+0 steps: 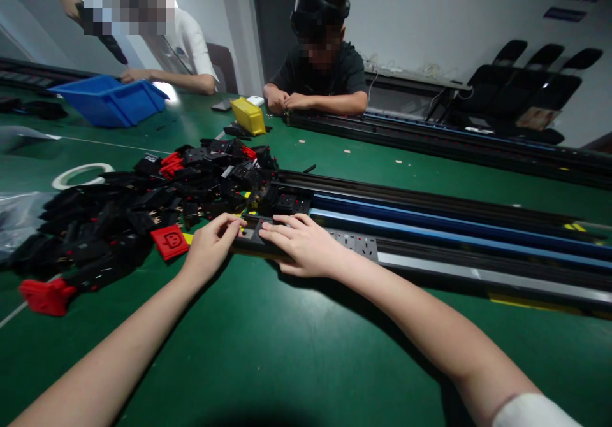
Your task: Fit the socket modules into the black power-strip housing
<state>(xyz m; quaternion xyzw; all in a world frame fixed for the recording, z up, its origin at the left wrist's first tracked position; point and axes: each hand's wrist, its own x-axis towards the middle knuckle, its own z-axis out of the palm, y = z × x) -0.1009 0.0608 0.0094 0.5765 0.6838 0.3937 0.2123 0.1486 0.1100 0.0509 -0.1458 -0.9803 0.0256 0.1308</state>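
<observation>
Room: we see a pale wall (444, 25) at the back, and black chairs (530, 89) stand together at right.
Counter: before us is a green counter (268, 338), which carries all the parts.
Near rail: the near rail (430, 264) lies directly in front of us, from our hands to the right edge of the view; some black socket modules (356, 243) sit in its left part.
Left hand: our left hand (215, 242) is at the left end of this rail; its grip is pinched, thumb close to index finger, but we cannot tell if something small is between them.
Right hand: our right hand (303, 245) lies over the rail with fingers stretched; its grip is loose, and it covers part of the modules.
Blue-faced rails: just behind, we find long blue-faced rails (382, 220).
Black pile: at left we have a heap of black parts (119, 223), with a red piece (171, 242) near our left hand.
Bins: farther away stand a blue bin (112, 105) and a small yellow bin (248, 118).
Co-workers: opposite us, a person in a dark shirt (329, 70) bends over another rail (430, 130); a person in white (191, 51) is behind the blue bin.
</observation>
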